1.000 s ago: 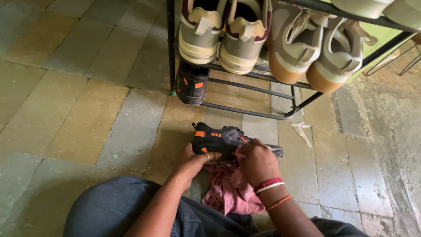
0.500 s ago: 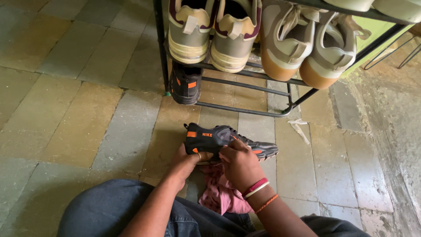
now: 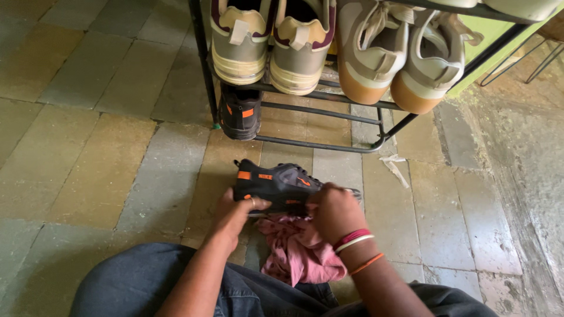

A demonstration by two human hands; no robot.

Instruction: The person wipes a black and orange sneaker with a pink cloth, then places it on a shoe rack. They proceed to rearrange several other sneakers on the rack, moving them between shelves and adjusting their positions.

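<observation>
A black sports shoe (image 3: 275, 183) with orange patches lies on its side over the stone floor, heel to the left. My left hand (image 3: 233, 212) grips its heel end from below. My right hand (image 3: 332, 211), with red, white and orange bands at the wrist, presses a pink cloth (image 3: 296, 249) against the shoe's toe end. Most of the cloth hangs down between my knees. The toe of the shoe is hidden behind my right hand.
A black metal shoe rack (image 3: 320, 120) stands just beyond. Its shelf holds a beige pair with maroon trim (image 3: 267, 41) and a grey pair with tan soles (image 3: 399, 56). The matching black shoe (image 3: 239, 114) sits on the bottom rung. A paper scrap (image 3: 395, 167) lies on the tiles.
My right hand has slid along the shoe from its middle toward the toe with the cloth. The view has shifted, so shoe and rack sit a little further left.
</observation>
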